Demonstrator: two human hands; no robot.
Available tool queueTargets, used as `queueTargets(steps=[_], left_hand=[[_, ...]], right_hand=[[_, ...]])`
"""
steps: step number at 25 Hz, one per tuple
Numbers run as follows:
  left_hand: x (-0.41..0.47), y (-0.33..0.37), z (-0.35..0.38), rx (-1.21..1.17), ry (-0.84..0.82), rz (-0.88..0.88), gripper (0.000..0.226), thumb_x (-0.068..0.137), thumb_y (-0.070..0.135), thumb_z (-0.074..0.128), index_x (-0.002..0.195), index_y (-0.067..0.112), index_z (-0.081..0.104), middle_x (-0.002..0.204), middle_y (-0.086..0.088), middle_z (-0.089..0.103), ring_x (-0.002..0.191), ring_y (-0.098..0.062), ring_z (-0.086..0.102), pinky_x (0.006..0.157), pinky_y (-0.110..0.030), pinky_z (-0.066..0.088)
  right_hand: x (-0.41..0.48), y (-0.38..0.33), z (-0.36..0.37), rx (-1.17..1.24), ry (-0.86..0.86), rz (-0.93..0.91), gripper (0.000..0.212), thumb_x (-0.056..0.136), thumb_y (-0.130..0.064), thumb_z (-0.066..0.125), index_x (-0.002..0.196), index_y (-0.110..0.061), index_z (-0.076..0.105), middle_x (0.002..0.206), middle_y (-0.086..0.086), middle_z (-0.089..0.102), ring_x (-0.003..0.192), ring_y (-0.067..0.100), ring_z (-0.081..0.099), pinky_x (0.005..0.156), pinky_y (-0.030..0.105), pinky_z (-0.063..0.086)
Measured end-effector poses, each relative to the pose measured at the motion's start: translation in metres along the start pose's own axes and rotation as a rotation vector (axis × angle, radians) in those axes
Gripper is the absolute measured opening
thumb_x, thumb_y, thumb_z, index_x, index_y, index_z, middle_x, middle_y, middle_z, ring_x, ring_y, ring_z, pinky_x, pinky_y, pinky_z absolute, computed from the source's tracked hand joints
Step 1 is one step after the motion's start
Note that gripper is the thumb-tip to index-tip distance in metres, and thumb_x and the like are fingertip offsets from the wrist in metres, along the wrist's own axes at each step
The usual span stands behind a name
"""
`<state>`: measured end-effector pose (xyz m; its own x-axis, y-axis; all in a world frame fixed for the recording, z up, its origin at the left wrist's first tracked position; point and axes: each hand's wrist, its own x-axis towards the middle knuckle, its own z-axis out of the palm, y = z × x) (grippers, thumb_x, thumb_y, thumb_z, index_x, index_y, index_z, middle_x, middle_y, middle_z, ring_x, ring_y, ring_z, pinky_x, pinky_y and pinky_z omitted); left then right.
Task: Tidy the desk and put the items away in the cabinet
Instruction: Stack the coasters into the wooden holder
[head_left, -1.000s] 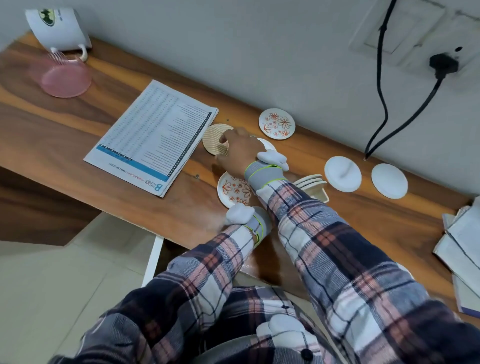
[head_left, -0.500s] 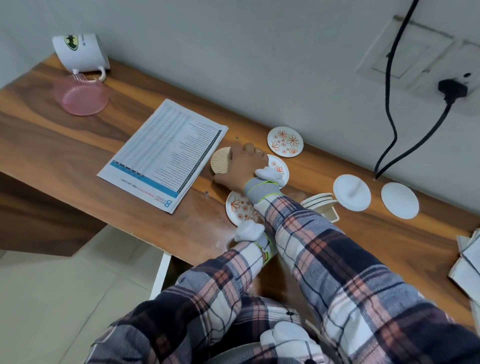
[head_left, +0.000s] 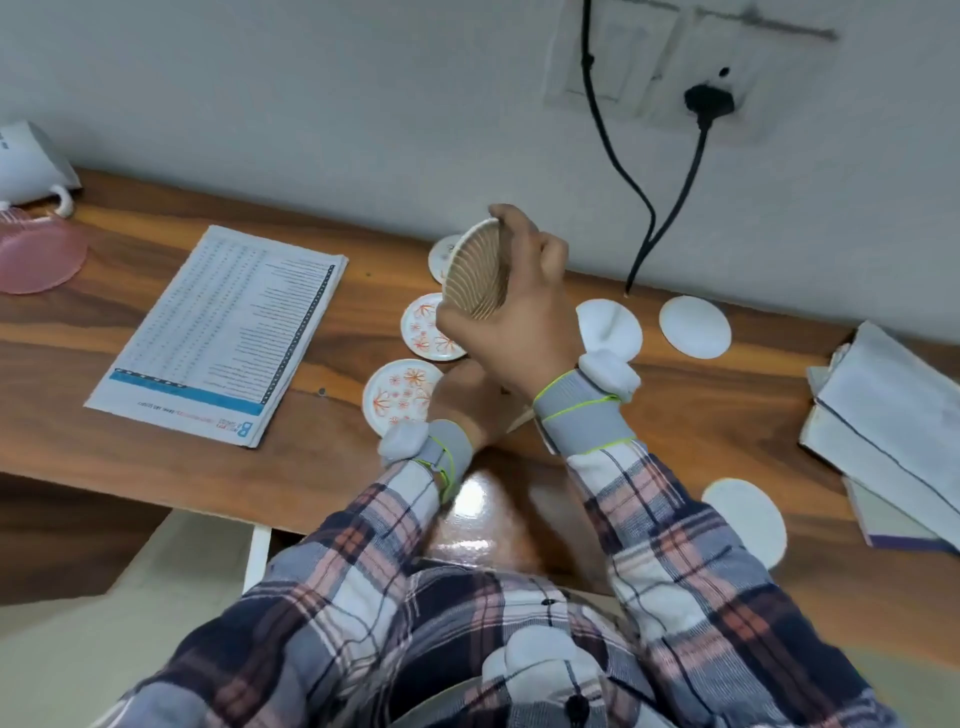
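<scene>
A: Desk (head_left: 130, 332) against wall. Right hand (head_left: 519, 322) grips ribbed wooden coaster (head_left: 478, 270) on edge, held off the wood, over the floral coasters (head_left: 400, 397).
B: Left hand (head_left: 462, 400)?
A: Near front edge, fingers hidden, can't tell grip. Newspaper (head_left: 228, 332) well left.

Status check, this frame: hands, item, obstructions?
Right hand grips ribbed round wooden coaster, raised, tilted. Left hand beneath, fingers hidden. Floral round coasters on brown wooden desk below.

Only a blue "B" reads — at the near corner of the printed sheet (head_left: 223, 332), its rows too fine
</scene>
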<state>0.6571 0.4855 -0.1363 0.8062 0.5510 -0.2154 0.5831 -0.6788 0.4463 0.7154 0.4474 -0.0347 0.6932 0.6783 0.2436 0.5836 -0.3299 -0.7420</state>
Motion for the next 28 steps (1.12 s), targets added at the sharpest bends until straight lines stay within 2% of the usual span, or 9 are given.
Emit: queueTargets(steps=[1, 3, 6, 9, 13, 18, 21, 25, 28], left_hand=[[-0.003, 0.0, -0.002, -0.112, 0.087, -0.007, 0.017, 0.092, 0.034, 0.055, 0.1, 0.021, 0.061, 0.112, -0.014, 0.067, 0.107, -0.034, 0.06, 0.077, -0.035, 0.039], [-0.006, 0.002, -0.007, -0.22, 0.141, -0.01, 0.014, 0.085, 0.034, 0.062, 0.095, 0.026, 0.057, 0.103, -0.007, 0.068, 0.097, -0.033, 0.062, 0.07, -0.031, 0.039], [-0.008, 0.001, -0.012, -0.275, 0.072, 0.02, 0.031, 0.083, 0.029, 0.063, 0.114, 0.028, 0.06, 0.112, -0.004, 0.068, 0.104, -0.032, 0.061, 0.075, -0.03, 0.039], [-0.014, 0.0, -0.018, -0.346, -0.02, 0.034, 0.044, 0.076, 0.04, 0.06, 0.118, 0.027, 0.054, 0.114, -0.001, 0.065, 0.104, -0.028, 0.061, 0.078, -0.032, 0.042], [-0.022, 0.002, -0.019, -0.427, -0.046, 0.029, 0.064, 0.067, 0.042, 0.06, 0.129, 0.031, 0.048, 0.121, 0.001, 0.063, 0.106, -0.025, 0.062, 0.09, -0.043, 0.05], [-0.021, 0.009, -0.01, -0.352, 0.054, -0.029, 0.043, 0.079, 0.026, 0.062, 0.122, 0.034, 0.057, 0.116, 0.0, 0.068, 0.105, -0.028, 0.061, 0.077, -0.03, 0.041], [-0.017, 0.018, -0.011, -0.269, 0.089, -0.022, 0.024, 0.079, 0.039, 0.055, 0.102, 0.037, 0.061, 0.102, 0.002, 0.071, 0.094, -0.028, 0.064, 0.07, -0.028, 0.038], [-0.016, 0.042, 0.006, -0.296, 0.061, 0.112, 0.039, 0.077, 0.042, 0.068, 0.115, 0.036, 0.064, 0.111, 0.003, 0.072, 0.102, -0.026, 0.064, 0.076, -0.027, 0.041], [-0.007, 0.068, 0.026, -0.259, -0.012, 0.141, 0.038, 0.077, 0.042, 0.068, 0.114, 0.033, 0.064, 0.109, 0.001, 0.071, 0.102, -0.029, 0.063, 0.075, -0.028, 0.04]], right_hand=[[-0.006, 0.01, -0.012, 0.005, 0.04, 0.009, 0.089, 0.057, -0.048, 0.069, 0.138, -0.04, 0.031, 0.122, -0.006, 0.032, 0.092, 0.013, 0.054, 0.073, 0.022, 0.047], [-0.022, 0.035, -0.034, -0.01, 0.085, 0.06, 0.087, 0.058, -0.048, 0.068, 0.137, -0.033, 0.032, 0.125, -0.006, 0.034, 0.094, 0.008, 0.048, 0.071, 0.019, 0.04], [-0.044, 0.067, -0.046, -0.031, 0.078, 0.18, 0.087, 0.059, -0.048, 0.068, 0.135, -0.024, 0.034, 0.128, -0.001, 0.04, 0.101, 0.013, 0.049, 0.075, 0.025, 0.039], [-0.057, 0.081, -0.032, 0.02, -0.009, 0.239, 0.086, 0.064, -0.033, 0.079, 0.135, -0.017, 0.034, 0.127, 0.005, 0.042, 0.102, 0.019, 0.05, 0.077, 0.027, 0.04], [-0.063, 0.085, -0.014, 0.105, -0.111, 0.263, 0.085, 0.067, -0.024, 0.08, 0.137, -0.015, 0.033, 0.13, 0.009, 0.044, 0.117, 0.029, 0.05, 0.095, 0.04, 0.045], [-0.066, 0.094, -0.021, 0.145, -0.22, 0.3, 0.08, 0.077, -0.035, 0.078, 0.141, -0.023, 0.032, 0.14, 0.005, 0.047, 0.125, 0.026, 0.05, 0.102, 0.045, 0.044], [-0.073, 0.099, -0.033, 0.174, -0.254, 0.326, 0.072, 0.082, -0.047, 0.073, 0.14, -0.026, 0.035, 0.139, 0.002, 0.05, 0.124, 0.021, 0.051, 0.103, 0.042, 0.044], [-0.081, 0.118, -0.066, 0.107, -0.082, 0.34, 0.039, 0.097, -0.044, 0.053, 0.126, -0.018, 0.052, 0.126, 0.003, 0.058, 0.113, 0.022, 0.057, 0.095, 0.043, 0.047], [-0.093, 0.136, -0.092, -0.028, 0.03, 0.371, 0.031, 0.101, -0.04, 0.047, 0.12, -0.018, 0.058, 0.122, 0.003, 0.059, 0.109, 0.026, 0.059, 0.088, 0.04, 0.047]])
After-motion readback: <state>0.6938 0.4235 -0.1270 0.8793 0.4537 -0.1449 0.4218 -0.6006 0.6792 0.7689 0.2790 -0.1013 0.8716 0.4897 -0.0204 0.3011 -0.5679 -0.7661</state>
